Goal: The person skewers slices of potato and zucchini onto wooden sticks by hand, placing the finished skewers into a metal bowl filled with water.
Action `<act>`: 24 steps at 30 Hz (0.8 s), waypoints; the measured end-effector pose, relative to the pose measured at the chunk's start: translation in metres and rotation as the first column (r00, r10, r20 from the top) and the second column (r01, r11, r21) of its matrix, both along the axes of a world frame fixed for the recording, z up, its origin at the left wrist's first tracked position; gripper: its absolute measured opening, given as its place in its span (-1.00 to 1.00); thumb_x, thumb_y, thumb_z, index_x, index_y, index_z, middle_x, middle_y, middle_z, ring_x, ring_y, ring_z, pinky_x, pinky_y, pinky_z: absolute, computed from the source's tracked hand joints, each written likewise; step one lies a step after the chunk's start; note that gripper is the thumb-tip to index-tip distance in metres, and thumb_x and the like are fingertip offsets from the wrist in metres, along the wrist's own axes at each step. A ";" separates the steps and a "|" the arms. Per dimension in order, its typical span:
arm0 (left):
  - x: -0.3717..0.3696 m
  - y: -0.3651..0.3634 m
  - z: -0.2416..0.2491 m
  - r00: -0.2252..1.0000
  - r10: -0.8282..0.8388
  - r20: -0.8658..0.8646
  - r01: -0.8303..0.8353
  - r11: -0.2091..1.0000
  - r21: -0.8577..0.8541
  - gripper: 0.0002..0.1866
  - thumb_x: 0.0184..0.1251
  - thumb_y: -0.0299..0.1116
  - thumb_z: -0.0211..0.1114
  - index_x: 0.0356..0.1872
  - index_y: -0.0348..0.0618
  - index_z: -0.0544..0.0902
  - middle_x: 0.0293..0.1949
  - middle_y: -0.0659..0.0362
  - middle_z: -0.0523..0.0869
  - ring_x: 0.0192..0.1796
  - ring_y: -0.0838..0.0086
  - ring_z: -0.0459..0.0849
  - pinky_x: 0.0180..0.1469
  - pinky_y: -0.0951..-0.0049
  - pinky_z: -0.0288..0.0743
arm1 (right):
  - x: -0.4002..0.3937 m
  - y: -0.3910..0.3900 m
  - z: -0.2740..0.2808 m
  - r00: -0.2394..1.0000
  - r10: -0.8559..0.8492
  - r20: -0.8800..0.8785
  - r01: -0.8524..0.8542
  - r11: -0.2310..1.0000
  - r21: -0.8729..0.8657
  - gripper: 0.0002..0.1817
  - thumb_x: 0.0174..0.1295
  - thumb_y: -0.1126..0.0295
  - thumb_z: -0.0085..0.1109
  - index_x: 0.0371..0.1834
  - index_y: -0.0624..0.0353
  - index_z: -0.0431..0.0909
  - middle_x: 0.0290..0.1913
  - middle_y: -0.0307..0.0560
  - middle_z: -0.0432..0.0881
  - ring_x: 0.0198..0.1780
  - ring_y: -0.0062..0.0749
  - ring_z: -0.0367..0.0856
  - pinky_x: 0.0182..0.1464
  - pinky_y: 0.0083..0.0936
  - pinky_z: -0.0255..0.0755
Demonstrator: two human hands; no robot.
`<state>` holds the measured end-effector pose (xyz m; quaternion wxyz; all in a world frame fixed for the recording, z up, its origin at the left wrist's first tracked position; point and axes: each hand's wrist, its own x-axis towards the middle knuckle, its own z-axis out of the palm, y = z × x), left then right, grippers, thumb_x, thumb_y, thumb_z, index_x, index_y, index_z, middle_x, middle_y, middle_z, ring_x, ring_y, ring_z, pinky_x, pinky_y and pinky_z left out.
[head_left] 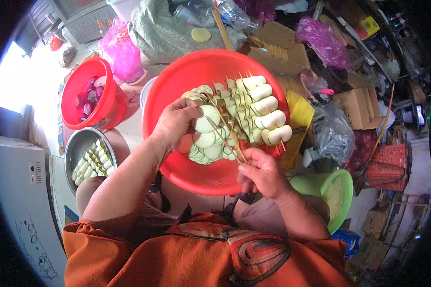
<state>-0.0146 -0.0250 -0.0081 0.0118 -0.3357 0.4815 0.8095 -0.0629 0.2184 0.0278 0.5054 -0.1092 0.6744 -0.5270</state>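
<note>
My left hand (pixel 178 120) pinches a thin, pale round vegetable slice (pixel 205 119) between thumb and fingers, over the left side of a big red basin (pixel 170 76). My right hand (pixel 264 173) is closed on thin bamboo skewers (pixel 231 138) at the basin's near rim, and their points reach up-left toward the slice. Below the slice lies a heap of loose round slices (pixel 207 152) with pale flesh. Loaded skewers of folded, dark-edged slices (pixel 254 106) lie side by side across the right of the basin.
On the left, a metal bowl (pixel 111 143) holds more loaded skewers, behind it a red bucket (pixel 111 103) with purple vegetables. A green bucket (pixel 345 191) stands by my right knee. Cardboard boxes (pixel 361 106) and plastic bags (pixel 323 43) clutter the right. A white appliance (pixel 19 182) stands left.
</note>
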 end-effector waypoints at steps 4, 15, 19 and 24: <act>0.000 -0.001 0.002 0.982 0.126 -0.139 -0.109 0.986 0.126 -0.89 0.20 -0.51 0.13 -0.26 -0.13 0.46 -0.34 0.17 0.59 -0.35 0.38 0.63 -0.33 0.32 0.59 | 0.001 -0.001 0.000 1.000 -0.026 0.013 0.026 1.000 0.000 -0.81 0.25 0.44 0.05 -0.11 0.21 0.35 -0.54 -0.12 0.55 -0.72 -0.55 0.48 -0.71 -0.63 0.31; 0.001 0.002 0.014 0.967 0.199 -0.161 -0.173 0.972 0.161 -0.88 0.22 -0.49 0.14 -0.23 -0.10 0.46 -0.26 0.14 0.58 -0.26 0.37 0.63 -0.32 0.35 0.57 | 0.001 0.000 0.003 0.999 -0.041 -0.006 0.041 0.999 -0.014 -0.84 0.24 0.45 0.07 -0.17 0.20 0.34 -0.56 -0.12 0.55 -0.72 -0.55 0.48 -0.73 -0.64 0.29; 0.001 0.005 0.017 0.964 0.197 -0.177 -0.179 0.977 0.113 -0.89 0.23 -0.47 0.16 -0.24 -0.11 0.47 -0.27 0.16 0.60 -0.27 0.38 0.63 -0.32 0.38 0.57 | 0.000 0.000 0.006 0.999 -0.024 -0.029 0.024 1.000 0.012 -0.83 0.24 0.44 0.07 -0.17 0.20 0.34 -0.56 -0.14 0.55 -0.72 -0.56 0.48 -0.72 -0.64 0.28; 0.002 0.004 0.009 0.968 0.105 -0.227 -0.096 0.994 0.047 -0.89 0.22 -0.53 0.18 -0.24 -0.14 0.50 -0.30 0.16 0.63 -0.28 0.42 0.64 -0.30 0.42 0.56 | 0.000 0.001 0.005 0.999 -0.031 -0.032 0.032 0.999 0.024 -0.83 0.24 0.44 0.07 -0.17 0.19 0.34 -0.56 -0.14 0.55 -0.72 -0.55 0.48 -0.72 -0.64 0.29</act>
